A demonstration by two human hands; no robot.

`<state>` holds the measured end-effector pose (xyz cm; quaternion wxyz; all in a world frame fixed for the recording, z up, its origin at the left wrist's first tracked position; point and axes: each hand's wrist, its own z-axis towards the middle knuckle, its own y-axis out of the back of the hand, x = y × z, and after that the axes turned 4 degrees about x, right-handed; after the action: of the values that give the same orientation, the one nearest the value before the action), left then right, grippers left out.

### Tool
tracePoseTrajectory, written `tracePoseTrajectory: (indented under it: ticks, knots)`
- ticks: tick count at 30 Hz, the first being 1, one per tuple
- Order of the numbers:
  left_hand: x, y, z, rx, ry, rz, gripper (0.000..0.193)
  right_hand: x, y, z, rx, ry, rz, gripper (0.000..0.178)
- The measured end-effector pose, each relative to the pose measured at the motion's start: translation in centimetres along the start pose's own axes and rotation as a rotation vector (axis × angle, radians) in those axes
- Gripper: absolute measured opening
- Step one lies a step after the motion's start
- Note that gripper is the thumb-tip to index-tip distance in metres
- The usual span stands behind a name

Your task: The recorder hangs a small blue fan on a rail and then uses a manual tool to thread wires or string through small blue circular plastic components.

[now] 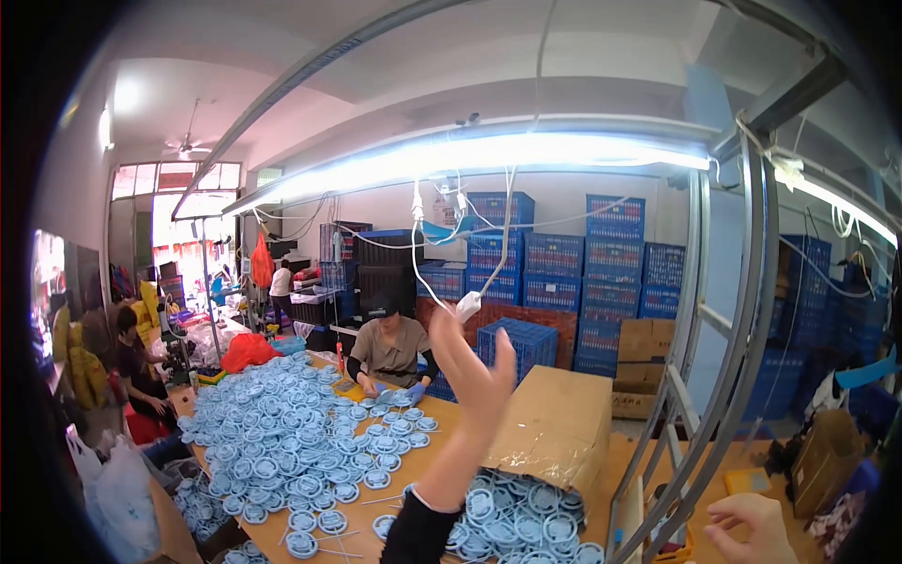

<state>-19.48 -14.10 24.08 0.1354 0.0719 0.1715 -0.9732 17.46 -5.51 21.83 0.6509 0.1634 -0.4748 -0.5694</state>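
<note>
Head view, left hand: it's up in the air, left hand [474,381] right under the white inline switch [468,306]. A bit of motion blur on it, so I honestly can't tell if the fingers touch the switch or just sit in front of it.
Left grip: thumb and fingers apart, not clamped on anything as far as I can see.
Right hand: low in the right corner, right hand [752,528] half curled with a gap between thumb and fingers, nothing visible in it.
Handling tip: imo pinch the switch by its casing, thumb one side, fingers the other, and let the white cord [500,258] stay slack. Don't yank down, everything up there just dangles. I'd watch the knuckles around the tube light [489,150] too.
Switch looks: small, white, blocky, tilted a little, cord coming out both ends. No idea about its position, too small to tell.
Switch spot: bottom of the cord loop, hanging below the tube light and above the bench [411,466].
Bench stuff: big heap of pale blue round pieces [282,423], more spilling from the cardboard box [550,418]; a co-worker [390,352] sits opposite.
</note>
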Motion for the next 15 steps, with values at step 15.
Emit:
tracePoseTrajectory:
  ticks: [15]
  knots:
    - [11.3,0.1,7.8,1.079,0.273,-0.661,0.03,-6.0,-5.5,-4.0,0.203,0.05,-0.185,0.022]
